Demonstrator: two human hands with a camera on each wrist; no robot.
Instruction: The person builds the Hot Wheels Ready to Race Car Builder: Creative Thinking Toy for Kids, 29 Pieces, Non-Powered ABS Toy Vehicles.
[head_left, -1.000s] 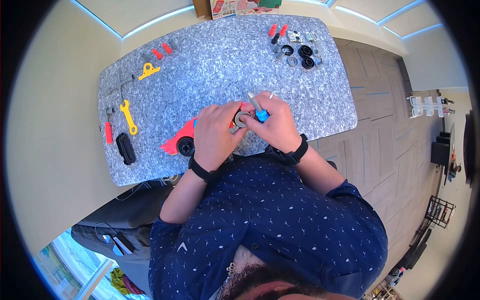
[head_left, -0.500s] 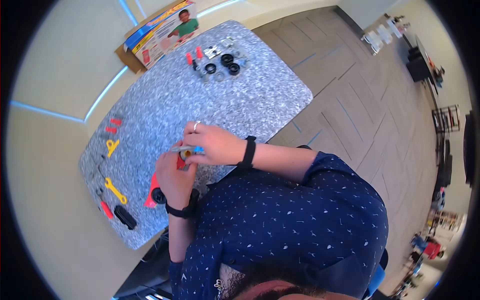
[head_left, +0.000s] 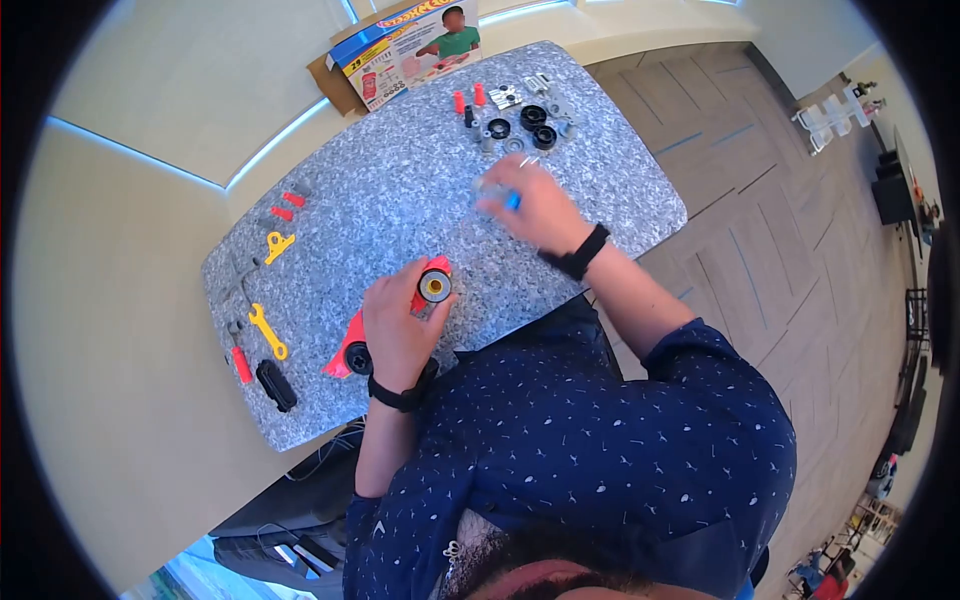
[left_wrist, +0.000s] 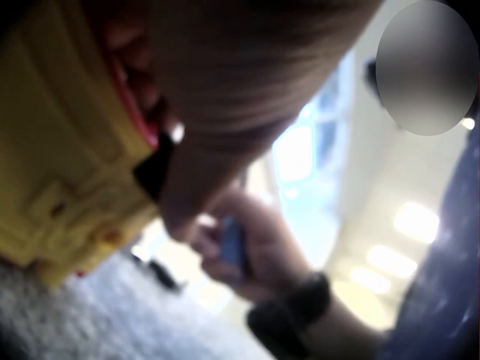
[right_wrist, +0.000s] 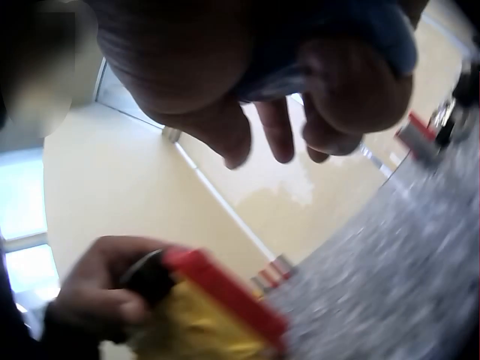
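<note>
My left hand [head_left: 395, 325] grips a red toy car [head_left: 355, 328] from above, close to the table's near edge. One black wheel [head_left: 357, 358] shows at its rear; at the front, beside the thumb, is a round wheel end [head_left: 424, 287] with a grey ring and yellow centre. The car's yellow underside [left_wrist: 67, 135] fills the left of the left wrist view. Apart from the car, my right hand [head_left: 545, 210] is over the table, blurred, holding a blue-and-grey toy tool [head_left: 513, 200]. The fingers hide much of that tool.
Loose black wheels [head_left: 533, 118], red pieces [head_left: 479, 94] and grey parts lie at the back right. Along the left lie a yellow wrench [head_left: 267, 332], a yellow bracket [head_left: 278, 247], a red-handled tool [head_left: 241, 365] and a black part [head_left: 276, 386]. A toy box [head_left: 410, 55] stands behind the table.
My right hand has drawn away from the car with the tool, toward the loose parts at the back. My left hand keeps its hold on the car. The head view has turned.
</note>
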